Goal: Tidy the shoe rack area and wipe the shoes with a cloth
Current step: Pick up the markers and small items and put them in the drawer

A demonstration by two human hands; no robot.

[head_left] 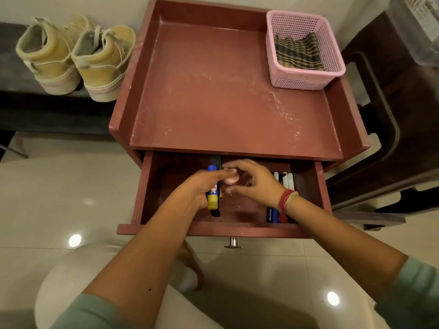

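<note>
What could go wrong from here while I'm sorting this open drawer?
The left hand and right hand are both inside the drawer, which is pulled far out; weight on it might tip or jam it. Dust on the cabinet top could fall into the drawer when wiped. The boot beside the cabinet seems to overhang its bench and might drop if bumped.

Two boots [104, 60] left of the left hand [202, 186]. One basket [306, 79] holding one cloth [298, 51] beyond the right hand [251, 179]. One drawer [213, 230] around both. One glue stick [212, 195] in the left; at least three markers [283, 180] under the right wrist.
</note>
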